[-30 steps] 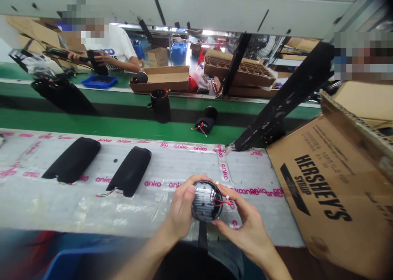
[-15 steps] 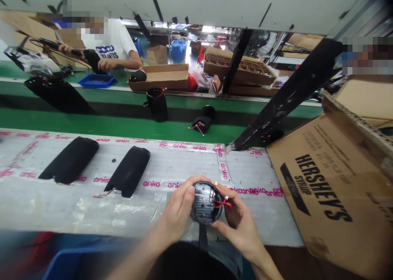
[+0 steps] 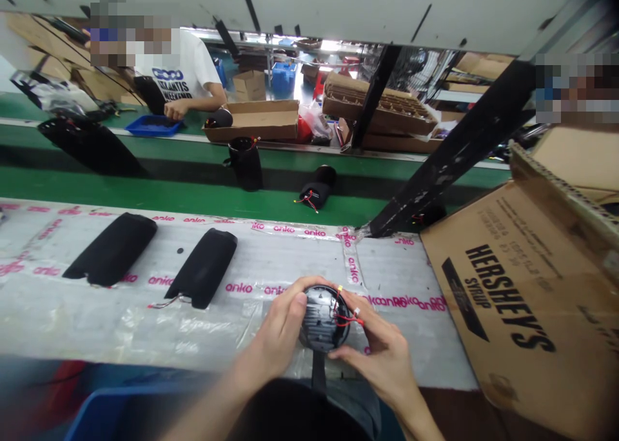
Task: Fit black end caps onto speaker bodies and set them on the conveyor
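Both my hands are wrapped around a black cylindrical speaker housing (image 3: pixel 322 322), whose round end faces up at me. Red wires with small yellow, white and red connectors stick out of that end on the right. My left hand (image 3: pixel 283 325) grips its left side, thumb on the rim. My right hand (image 3: pixel 380 341) holds its right side, fingers by the wires and thumb at the lower rim. A black strap (image 3: pixel 319 371) hangs below it. On the bench to the left lie two black fabric-covered pieces, a nearer one (image 3: pixel 206 267) with wires and a farther one (image 3: pixel 113 251).
A taped grey bench (image 3: pixel 271 247) borders a green conveyor (image 3: pixel 193 196) carrying black cylinders, one upright (image 3: pixel 245 167) and one lying (image 3: pixel 318 186). A slanted black post (image 3: pixel 449 147) and a cardboard box (image 3: pixel 527 299) stand right. Across the belt, a co-worker's hand (image 3: pixel 176 109) is by a blue tray (image 3: pixel 152 126).
My right hand has shifted its fingers and thumb slightly on the housing; my left keeps its grip. Across the belt, the co-worker's black cylinder and raised hand have changed position.
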The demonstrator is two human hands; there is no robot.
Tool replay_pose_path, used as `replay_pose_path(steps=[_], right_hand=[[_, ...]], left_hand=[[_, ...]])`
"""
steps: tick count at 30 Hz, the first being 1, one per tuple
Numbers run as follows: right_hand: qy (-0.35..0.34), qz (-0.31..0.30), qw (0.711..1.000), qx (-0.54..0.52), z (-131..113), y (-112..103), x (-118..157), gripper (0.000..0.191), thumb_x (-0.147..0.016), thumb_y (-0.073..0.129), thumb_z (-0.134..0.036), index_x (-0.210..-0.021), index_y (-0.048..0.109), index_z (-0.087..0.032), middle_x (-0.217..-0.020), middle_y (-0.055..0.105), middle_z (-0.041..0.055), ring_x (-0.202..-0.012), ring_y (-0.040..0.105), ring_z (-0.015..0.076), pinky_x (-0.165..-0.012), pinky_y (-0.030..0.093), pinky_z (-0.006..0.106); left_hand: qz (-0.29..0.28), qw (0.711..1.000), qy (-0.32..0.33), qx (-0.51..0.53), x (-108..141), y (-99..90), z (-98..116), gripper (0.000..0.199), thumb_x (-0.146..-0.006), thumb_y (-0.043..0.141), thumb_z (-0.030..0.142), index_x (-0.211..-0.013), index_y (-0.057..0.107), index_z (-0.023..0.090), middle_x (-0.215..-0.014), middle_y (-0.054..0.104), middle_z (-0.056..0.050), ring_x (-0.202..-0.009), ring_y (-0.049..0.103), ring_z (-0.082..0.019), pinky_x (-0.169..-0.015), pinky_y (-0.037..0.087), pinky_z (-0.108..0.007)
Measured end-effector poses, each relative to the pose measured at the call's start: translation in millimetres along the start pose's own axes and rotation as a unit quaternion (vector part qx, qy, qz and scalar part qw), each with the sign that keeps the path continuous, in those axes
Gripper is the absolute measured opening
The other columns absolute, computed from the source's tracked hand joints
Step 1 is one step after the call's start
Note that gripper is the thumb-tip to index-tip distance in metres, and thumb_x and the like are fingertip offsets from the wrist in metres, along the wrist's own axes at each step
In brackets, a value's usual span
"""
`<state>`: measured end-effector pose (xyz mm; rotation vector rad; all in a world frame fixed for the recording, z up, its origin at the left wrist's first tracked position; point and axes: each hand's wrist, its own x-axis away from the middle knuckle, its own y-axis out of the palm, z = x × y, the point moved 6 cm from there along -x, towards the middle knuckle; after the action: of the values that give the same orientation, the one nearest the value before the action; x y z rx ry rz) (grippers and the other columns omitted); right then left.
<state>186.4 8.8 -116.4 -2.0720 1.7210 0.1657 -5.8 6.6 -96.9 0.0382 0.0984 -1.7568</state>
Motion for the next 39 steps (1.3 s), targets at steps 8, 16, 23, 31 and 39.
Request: replay_pose_path(steps=[8,16,23,31,39], right_hand=[[-0.017,-0.012,0.999,-0.049,2,-5,-9,0.074,-0.071,0.101,-0.050,-0.139,0.077,-0.035,-0.136,0.081,0.0111,-0.130,0.075,0.0395,-0.115,0.058,0.060],[0.221,0.083,0.963,-0.128,7,16,24,0.043,-0.100,0.076,-0.047,-0.139,0.078,-0.030,-0.150,0.072,0.0096,-0.145,0.064,0.0370,-0.127,0.046,0.059],[0.210,0.118,0.958,-0.153,8,25,22,0.040,-0.099,0.077,-0.047,-0.136,0.080,-0.030,-0.151,0.071,0.0090,-0.147,0.063,0.0369,-0.127,0.046,0.058],[0.233,0.056,0.957,-0.164,12,21,23,0.047,-0.103,0.069,-0.054,-0.146,0.072,-0.035,-0.161,0.062,0.0072,-0.157,0.049,0.0357,-0.133,0.032,0.061],[0.232,0.093,0.967,-0.042,76,-43,32,0.052,-0.096,0.072,-0.060,-0.136,0.080,-0.027,-0.147,0.075,0.0081,-0.141,0.068,0.0370,-0.111,0.063,0.042]], left_hand=[[0.009,1.000,0.015,0.008,-4,0.4,-3,0.049,-0.117,0.031,0.048,-0.134,0.069,0.022,-0.133,0.075,-0.007,-0.126,0.068,-0.026,-0.111,0.048,-0.035],[0.012,1.000,0.015,0.020,-2,4.2,-3,0.052,-0.116,0.030,0.049,-0.135,0.068,0.020,-0.132,0.076,-0.010,-0.125,0.069,-0.028,-0.112,0.050,-0.039],[-0.023,0.997,-0.027,0.074,-6,-0.5,-8,0.048,-0.114,0.037,0.045,-0.139,0.070,0.021,-0.146,0.072,-0.010,-0.136,0.065,-0.031,-0.123,0.045,-0.047],[-0.102,0.989,-0.003,0.111,9,-27.7,-29,0.067,-0.105,0.054,0.055,-0.166,0.049,0.026,-0.177,0.042,-0.009,-0.166,0.031,-0.036,-0.139,0.018,-0.057],[0.055,0.986,0.038,-0.152,25,-4.8,-63,0.111,-0.058,0.099,0.022,-0.156,0.049,0.030,-0.159,0.054,-0.018,-0.150,0.050,-0.048,-0.126,0.043,-0.064]])
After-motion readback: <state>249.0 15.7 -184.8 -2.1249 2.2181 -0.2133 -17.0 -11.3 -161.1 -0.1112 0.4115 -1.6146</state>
